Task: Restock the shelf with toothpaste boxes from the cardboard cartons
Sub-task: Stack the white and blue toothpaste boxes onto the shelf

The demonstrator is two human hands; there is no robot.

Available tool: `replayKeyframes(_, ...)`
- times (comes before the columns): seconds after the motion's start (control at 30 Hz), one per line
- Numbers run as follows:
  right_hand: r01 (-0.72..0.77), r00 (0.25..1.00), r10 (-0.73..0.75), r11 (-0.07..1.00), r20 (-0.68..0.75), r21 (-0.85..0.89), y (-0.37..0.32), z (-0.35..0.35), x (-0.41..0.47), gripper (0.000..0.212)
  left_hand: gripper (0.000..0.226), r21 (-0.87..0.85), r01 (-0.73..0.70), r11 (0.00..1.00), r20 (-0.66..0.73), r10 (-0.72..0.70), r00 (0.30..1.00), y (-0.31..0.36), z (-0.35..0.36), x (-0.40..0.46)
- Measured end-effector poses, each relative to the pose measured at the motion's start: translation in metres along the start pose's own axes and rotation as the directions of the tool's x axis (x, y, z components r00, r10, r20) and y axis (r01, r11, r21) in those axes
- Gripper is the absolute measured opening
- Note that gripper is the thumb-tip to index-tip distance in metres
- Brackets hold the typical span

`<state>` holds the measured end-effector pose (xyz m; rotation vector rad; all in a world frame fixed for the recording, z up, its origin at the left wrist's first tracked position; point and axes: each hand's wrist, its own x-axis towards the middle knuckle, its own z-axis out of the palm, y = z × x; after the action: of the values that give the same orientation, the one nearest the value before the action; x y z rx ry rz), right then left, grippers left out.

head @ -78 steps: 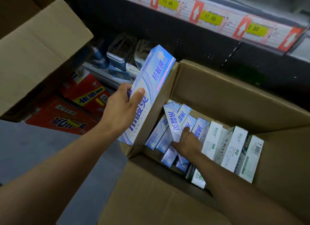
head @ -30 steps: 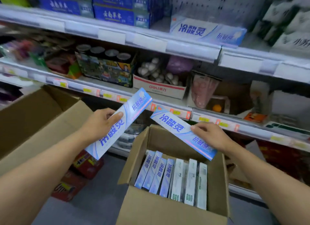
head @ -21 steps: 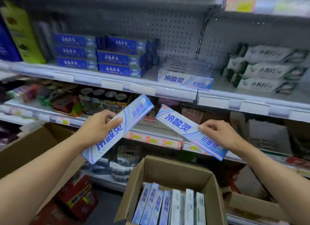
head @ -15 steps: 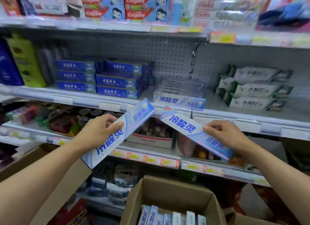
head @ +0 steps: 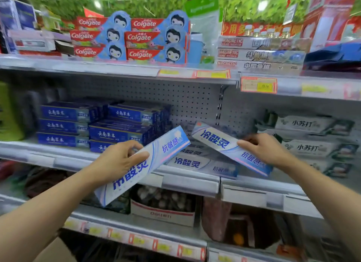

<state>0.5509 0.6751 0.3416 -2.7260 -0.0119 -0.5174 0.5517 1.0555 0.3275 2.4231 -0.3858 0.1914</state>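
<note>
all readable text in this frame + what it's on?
"Colgate": red boxes, top shelf.
"MAGNETIC": stacked boxes, top shelf.
"冷酸灵", "抗敏感": box in left hand, box in right hand.
"云南草本": blue boxes.
"小苏打": white boxes.
"9.9": price tag.
Other price tags, red banner: too blurred.

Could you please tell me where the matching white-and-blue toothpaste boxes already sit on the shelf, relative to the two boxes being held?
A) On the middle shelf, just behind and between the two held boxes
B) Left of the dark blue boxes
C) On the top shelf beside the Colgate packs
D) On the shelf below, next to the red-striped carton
A: the stocked white-and-blue boxes lie on the middle shelf, between the left hand's box and the right hand's box.
</note>
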Motion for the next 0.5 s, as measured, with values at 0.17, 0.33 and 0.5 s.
replayKeyframes(0.17, -0.043, 0.998, 0.044, 0.999, 0.048, -0.023, 0.012, 0.019, 0.055, 0.039, 0.019, 0.028, -0.041, 0.999, 0.042, 0.040, 0.998, 0.000, 0.003, 0.042)
replayKeyframes(0.33, -0.011, 1.000, 0.011, 0.998, 0.004, -0.057, 0.026, 0.045, 0.114, 0.037, 0.027, 0.125, -0.089, 0.988, 0.046, 0.084, 0.995, -0.003, -0.002, 0.085)
replayKeyframes(0.5, -0.055, 0.997, 0.059, 0.996, 0.048, -0.072, 0.035, 0.073, 0.175, 0.034, 0.026, 0.202, -0.092, 0.975, 0.020, 0.090, 0.996, -0.008, -0.016, 0.132)
